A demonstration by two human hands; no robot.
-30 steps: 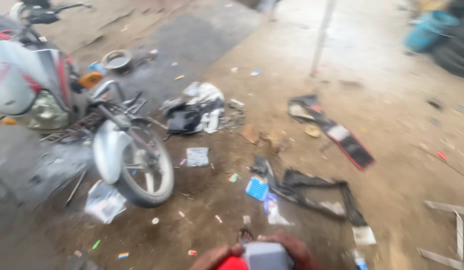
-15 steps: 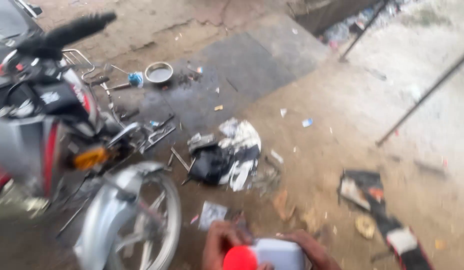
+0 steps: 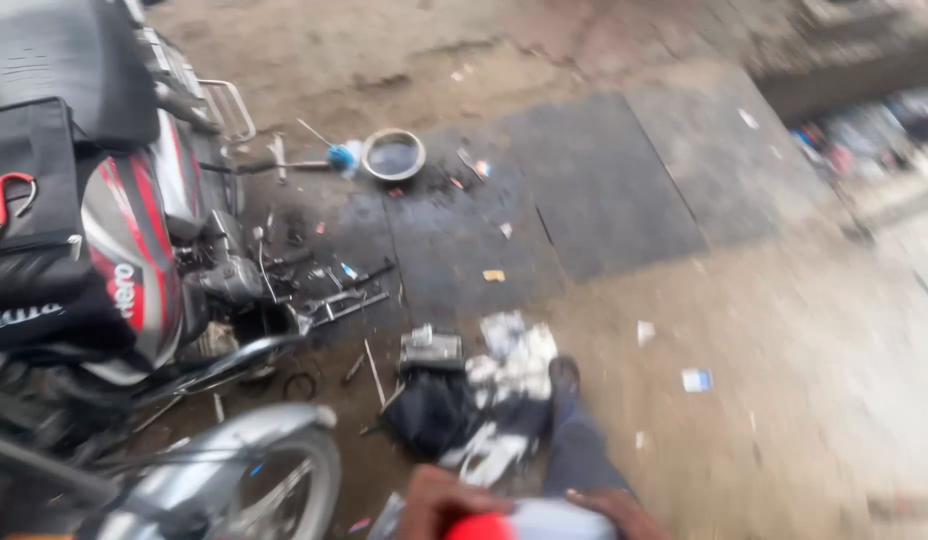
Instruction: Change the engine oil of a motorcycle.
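hands: left hand (image 3: 439, 500) and right hand (image 3: 609, 508) both wrapped round a white plastic bottle with red cap (image 3: 544, 522)
feel: looks light, rigid, maybe slick; hold the body

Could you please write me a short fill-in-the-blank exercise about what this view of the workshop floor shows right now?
1. Both hands, left hand and right hand, hold a pale container with a ____ cap.
2. The round metal bowl sits on the ____.
3. The motorcycle stands on the ____ side of the view.
4. A dark cloth heap lies between the front wheel and the person's ____.

Missing words: red; ground; left; foot
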